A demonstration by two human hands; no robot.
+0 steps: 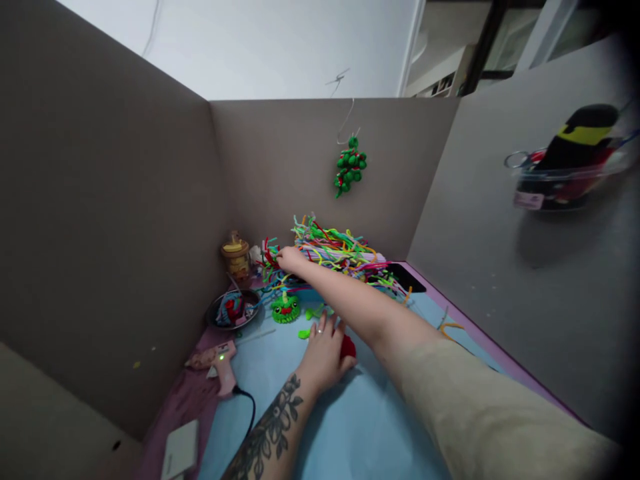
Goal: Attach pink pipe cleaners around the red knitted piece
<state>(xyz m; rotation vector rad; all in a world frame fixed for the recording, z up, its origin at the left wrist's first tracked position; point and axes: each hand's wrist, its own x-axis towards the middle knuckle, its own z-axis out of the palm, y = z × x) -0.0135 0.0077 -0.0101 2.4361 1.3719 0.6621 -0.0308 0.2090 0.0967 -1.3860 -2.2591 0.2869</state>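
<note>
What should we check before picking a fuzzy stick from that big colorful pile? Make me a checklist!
1. Right hand at the pipe cleaner pile: ok, it touches the pile's left end.
2. Right hand closed on one stem: cannot tell, the fingers are buried among the stems.
3. Left hand on the red piece: ok, it rests on it on the blue mat.
4. Glue gun away from both hands: ok, it lies apart at the left, with its green light on.
5. Green fuzzy figure out of the arm's way: ok, it sits left of the forearm.
</note>
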